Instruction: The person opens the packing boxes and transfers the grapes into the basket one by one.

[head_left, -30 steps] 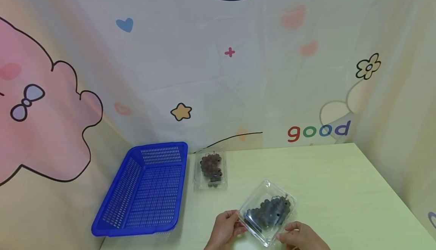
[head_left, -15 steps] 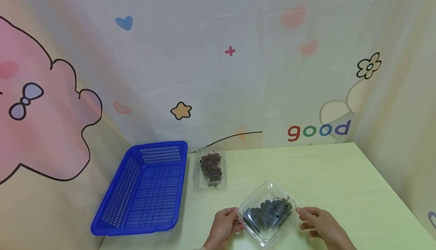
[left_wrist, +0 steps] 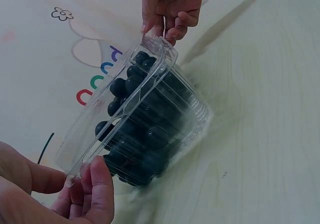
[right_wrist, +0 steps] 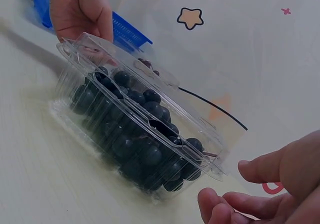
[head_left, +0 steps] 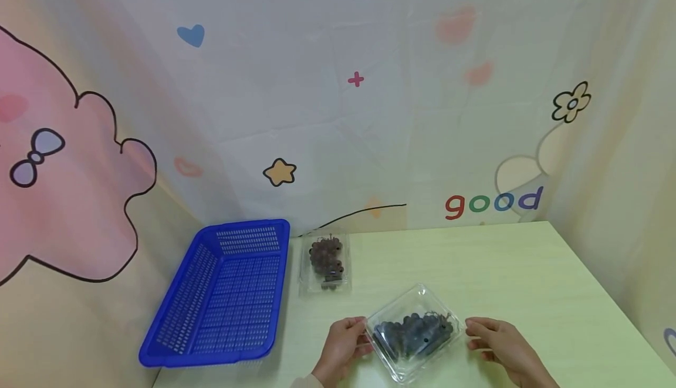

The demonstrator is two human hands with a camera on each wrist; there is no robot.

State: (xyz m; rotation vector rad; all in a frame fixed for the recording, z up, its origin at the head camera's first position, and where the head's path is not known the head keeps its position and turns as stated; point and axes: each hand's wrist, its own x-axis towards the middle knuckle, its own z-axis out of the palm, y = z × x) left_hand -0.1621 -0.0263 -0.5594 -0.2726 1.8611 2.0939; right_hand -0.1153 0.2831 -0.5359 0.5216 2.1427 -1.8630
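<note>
A clear plastic clamshell box of dark grapes point(head_left: 414, 335) sits at the front of the table, with its lid down. My left hand point(head_left: 340, 347) pinches the box's left corner between thumb and fingers, which the left wrist view shows up close. Beside the opposite corner is my right hand point(head_left: 502, 341). In the right wrist view, the right thumb point(right_wrist: 265, 166) and fingers are parted, with a small gap between them and the box's rim. Dark grapes point(right_wrist: 150, 151) show through the clear walls.
A blue plastic basket point(head_left: 282, 294) stands on the left of the table. Just right of it lies a second clear box point(head_left: 345, 282) with reddish-dark grapes point(head_left: 325, 256). A printed cloth point(head_left: 317, 112) hangs behind the pale table point(head_left: 502, 270).
My right hand has moved from the box's near edge to its right corner and now stands just off it. The box has turned slightly clockwise, with my left hand still holding it.
</note>
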